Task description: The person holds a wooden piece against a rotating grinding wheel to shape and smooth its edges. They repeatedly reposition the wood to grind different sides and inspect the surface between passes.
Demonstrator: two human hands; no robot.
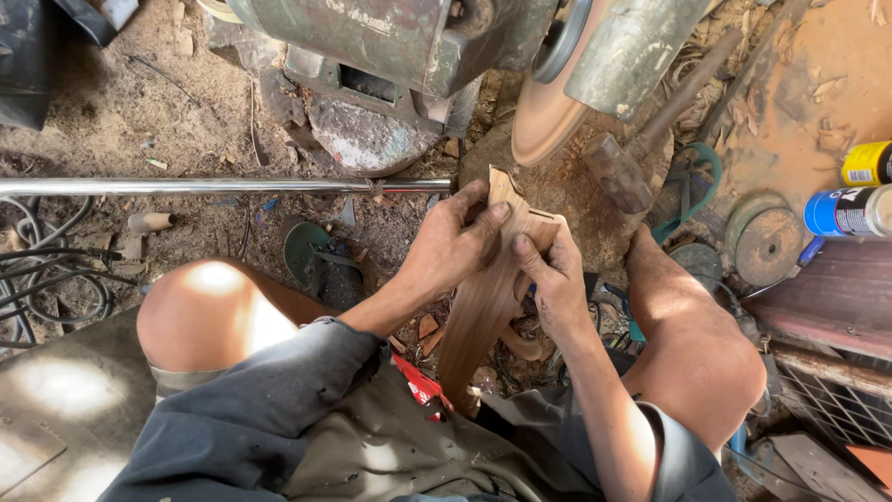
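A long curved piece of carved brown wood (483, 307) stands between my knees, its notched top end pointing toward a round sanding disc (542, 116) on a bench machine (400, 42). My left hand (451, 244) grips the wood's upper left side, with the thumb across the top. My right hand (557, 279) clasps the upper right edge. The wood's top is a little short of the disc and not touching it.
A metal rod (223, 186) runs across at left. A hammer (618, 172) lies on the sawdust-covered ground by the disc. At right are a yellow can (867, 164), a blue-and-white spray can (847, 212), round discs (767, 244) and wire mesh (836, 409). Cables (51, 279) coil at far left.
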